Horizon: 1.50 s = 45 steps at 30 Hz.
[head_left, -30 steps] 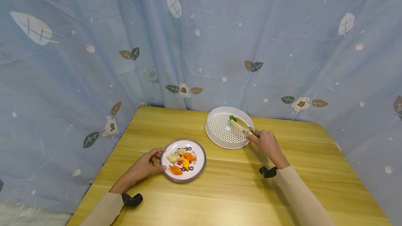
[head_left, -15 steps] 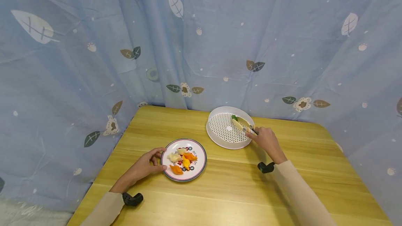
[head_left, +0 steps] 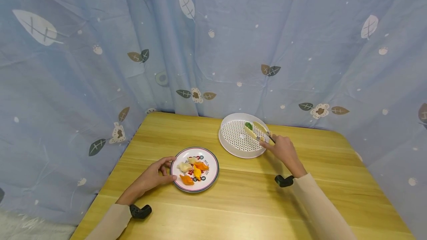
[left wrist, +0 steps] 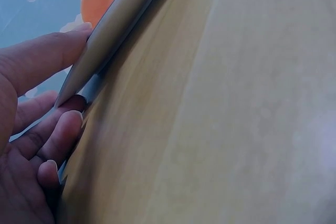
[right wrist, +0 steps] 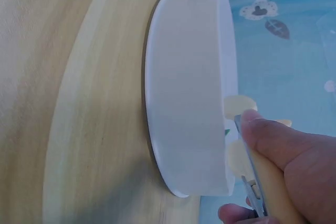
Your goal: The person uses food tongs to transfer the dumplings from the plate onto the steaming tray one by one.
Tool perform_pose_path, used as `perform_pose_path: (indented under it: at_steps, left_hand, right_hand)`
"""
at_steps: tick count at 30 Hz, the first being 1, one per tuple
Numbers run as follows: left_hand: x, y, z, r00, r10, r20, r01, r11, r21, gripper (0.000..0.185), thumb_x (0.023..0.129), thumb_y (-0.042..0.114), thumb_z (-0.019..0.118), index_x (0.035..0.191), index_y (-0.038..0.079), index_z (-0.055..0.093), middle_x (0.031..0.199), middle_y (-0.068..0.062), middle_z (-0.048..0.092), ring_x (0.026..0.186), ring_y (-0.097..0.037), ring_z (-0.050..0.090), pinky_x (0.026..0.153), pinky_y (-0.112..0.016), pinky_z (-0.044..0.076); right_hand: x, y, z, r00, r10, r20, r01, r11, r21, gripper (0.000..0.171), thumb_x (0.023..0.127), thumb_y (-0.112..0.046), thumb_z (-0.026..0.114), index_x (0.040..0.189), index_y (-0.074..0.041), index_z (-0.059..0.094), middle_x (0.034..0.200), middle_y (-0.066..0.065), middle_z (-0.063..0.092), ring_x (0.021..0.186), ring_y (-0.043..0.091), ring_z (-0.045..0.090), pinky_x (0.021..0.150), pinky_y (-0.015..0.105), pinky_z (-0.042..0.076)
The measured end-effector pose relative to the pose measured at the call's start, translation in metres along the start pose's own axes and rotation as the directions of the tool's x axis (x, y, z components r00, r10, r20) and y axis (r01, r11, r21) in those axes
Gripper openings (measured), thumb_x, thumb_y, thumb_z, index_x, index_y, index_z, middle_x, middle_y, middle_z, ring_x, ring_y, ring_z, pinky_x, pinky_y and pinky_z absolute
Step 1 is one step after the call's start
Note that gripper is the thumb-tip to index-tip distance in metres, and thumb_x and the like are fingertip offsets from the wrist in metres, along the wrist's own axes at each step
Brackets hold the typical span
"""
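Observation:
My right hand (head_left: 282, 150) holds a pair of tongs (head_left: 251, 132) with cream-coloured tips, reaching over the rim of a round white steamer basket (head_left: 227, 146) with a perforated floor. The tips stand apart, and a small green piece (head_left: 248, 125) lies on the basket floor between them; its kind is too small to tell. My left hand (head_left: 154, 174) grips the left edge of a white patterned plate (head_left: 208, 182), thumb on the rim and fingers at its side. On the plate lie several dumpling-shaped pieces: white (head_left: 184, 167), orange (head_left: 186, 180) and yellow (head_left: 197, 173).
Both things stand on a wooden table (head_left: 233, 210), the basket near its back edge and the plate to the front left. A blue patterned curtain (head_left: 227, 55) hangs right behind the table and along its sides.
The tongs' tips have spread apart, and the green piece shows more fully between them on the basket floor. My left hand and the plate stay as they were.

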State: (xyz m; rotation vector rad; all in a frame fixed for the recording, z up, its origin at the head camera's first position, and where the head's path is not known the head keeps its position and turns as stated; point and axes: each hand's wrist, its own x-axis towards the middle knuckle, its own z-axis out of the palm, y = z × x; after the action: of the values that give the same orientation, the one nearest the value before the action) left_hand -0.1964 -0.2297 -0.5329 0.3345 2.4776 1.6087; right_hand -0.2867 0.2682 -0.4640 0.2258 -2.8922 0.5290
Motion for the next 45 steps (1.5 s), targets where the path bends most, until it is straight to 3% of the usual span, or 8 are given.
perform_pose_path:
  at_steps: [9, 12, 15, 19, 29, 34, 40, 45]
  left_hand:
    - [0.002, -0.002, -0.001, 1.000, -0.020, 0.004, 0.020, 1.000, -0.001, 0.070, 0.084, 0.025, 0.088, 0.144, 0.013, 0.055, 0.118, -0.012, 0.057, 0.086, -0.026, 0.052, 0.072, -0.029, 0.044]
    - [0.002, -0.003, -0.002, 1.000, -0.020, 0.001, 0.020, 1.000, 0.007, 0.070, 0.084, 0.026, 0.088, 0.144, 0.013, 0.055, 0.118, -0.012, 0.057, 0.086, -0.026, 0.052, 0.073, -0.029, 0.044]
    - [0.002, -0.003, -0.002, 1.000, -0.026, 0.002, 0.026, 1.000, 0.009, 0.070, 0.084, 0.026, 0.088, 0.144, 0.013, 0.055, 0.117, -0.012, 0.057, 0.086, -0.026, 0.052, 0.073, -0.029, 0.044]
    - [0.002, -0.003, -0.002, 0.999, -0.034, 0.006, 0.034, 0.999, 0.003, 0.071, 0.084, 0.026, 0.088, 0.145, 0.013, 0.055, 0.118, -0.012, 0.057, 0.087, -0.027, 0.052, 0.074, -0.030, 0.044]
    - [0.002, -0.001, -0.001, 0.999, -0.035, 0.001, 0.035, 0.999, 0.012, 0.071, 0.083, 0.025, 0.089, 0.145, 0.012, 0.055, 0.117, -0.011, 0.058, 0.087, -0.026, 0.053, 0.074, -0.029, 0.044]
    - [0.002, -0.001, -0.001, 0.999, -0.038, -0.002, 0.039, 0.999, 0.016, 0.072, 0.083, 0.026, 0.089, 0.145, 0.013, 0.055, 0.118, -0.012, 0.058, 0.086, -0.026, 0.053, 0.073, -0.029, 0.044]
    - [0.002, -0.002, -0.001, 0.999, -0.040, 0.002, 0.040, 0.999, 0.005, 0.072, 0.083, 0.026, 0.089, 0.145, 0.013, 0.055, 0.118, -0.012, 0.057, 0.087, -0.027, 0.053, 0.074, -0.029, 0.044]
    - [0.003, -0.002, -0.001, 0.999, -0.041, 0.001, 0.041, 0.999, 0.001, 0.073, 0.082, 0.025, 0.090, 0.145, 0.013, 0.055, 0.117, -0.012, 0.058, 0.087, -0.027, 0.053, 0.074, -0.029, 0.044]
  right_hand:
    - [-0.017, -0.005, -0.002, 0.995, -0.086, -0.057, 0.089, 0.994, 0.058, 0.047, 0.091, -0.046, 0.078, 0.078, -0.008, 0.054, 0.062, -0.002, 0.027, 0.054, 0.016, 0.031, 0.053, 0.034, 0.030]
    - [-0.021, -0.007, -0.002, 0.993, -0.093, -0.066, 0.097, 0.993, 0.061, 0.046, 0.090, -0.048, 0.078, 0.088, -0.005, 0.063, 0.061, -0.003, 0.027, 0.053, 0.015, 0.031, 0.052, 0.033, 0.029]
    - [-0.025, -0.012, -0.001, 0.992, -0.100, -0.075, 0.105, 0.993, 0.063, 0.056, 0.089, -0.050, 0.078, 0.111, 0.001, 0.072, 0.059, -0.004, 0.028, 0.053, 0.015, 0.031, 0.052, 0.032, 0.027]
    - [-0.031, -0.020, 0.001, 0.988, -0.128, -0.086, 0.133, 0.989, 0.064, 0.070, 0.087, -0.050, 0.080, 0.132, 0.004, 0.067, 0.057, -0.006, 0.030, 0.052, 0.012, 0.029, 0.051, 0.030, 0.025]
    - [-0.046, -0.039, 0.008, 0.969, -0.221, -0.113, 0.232, 0.968, 0.097, 0.063, 0.084, -0.042, 0.085, 0.126, 0.003, 0.072, 0.054, -0.009, 0.040, 0.049, 0.007, 0.033, 0.048, 0.026, 0.028]
    - [-0.054, -0.048, 0.010, 0.967, -0.239, -0.085, 0.248, 0.961, 0.121, 0.053, 0.083, -0.043, 0.085, 0.116, -0.001, 0.075, 0.057, -0.009, 0.045, 0.050, 0.006, 0.036, 0.048, 0.026, 0.031]
    - [-0.063, -0.059, 0.012, 0.966, -0.256, -0.035, 0.258, 0.950, 0.173, 0.061, 0.084, -0.048, 0.083, 0.125, -0.004, 0.073, 0.058, -0.012, 0.046, 0.050, 0.002, 0.035, 0.048, 0.024, 0.032]
    - [-0.070, -0.064, 0.017, 0.957, -0.290, -0.014, 0.286, 0.935, 0.208, 0.053, 0.084, -0.049, 0.083, 0.116, -0.007, 0.075, 0.059, -0.014, 0.045, 0.050, 0.000, 0.034, 0.048, 0.023, 0.032]
